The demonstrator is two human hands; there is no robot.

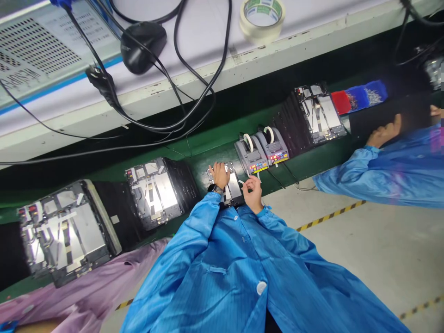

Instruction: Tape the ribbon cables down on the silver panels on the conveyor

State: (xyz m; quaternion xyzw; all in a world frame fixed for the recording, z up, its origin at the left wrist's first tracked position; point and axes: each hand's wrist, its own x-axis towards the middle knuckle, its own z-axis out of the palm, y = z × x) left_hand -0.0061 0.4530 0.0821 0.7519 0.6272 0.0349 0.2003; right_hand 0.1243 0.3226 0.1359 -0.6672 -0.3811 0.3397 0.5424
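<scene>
A small opened device, with a metal frame and dark board, lies on the green belt in front of me. My left hand rests on its far left corner with the fingers laid flat on it. My right hand hovers at the device's right edge, thumb and forefinger pinched on a small pale strip of tape. Both arms are in blue sleeves. Two grey tape dispensers stand just beyond my right hand.
More opened devices sit on black trays along the belt. A co-worker's hand in a blue sleeve is at the right, and a pink sleeve at lower left. Red and blue parts bins stand far right. On the shelf above are cables, a tape roll and a mouse.
</scene>
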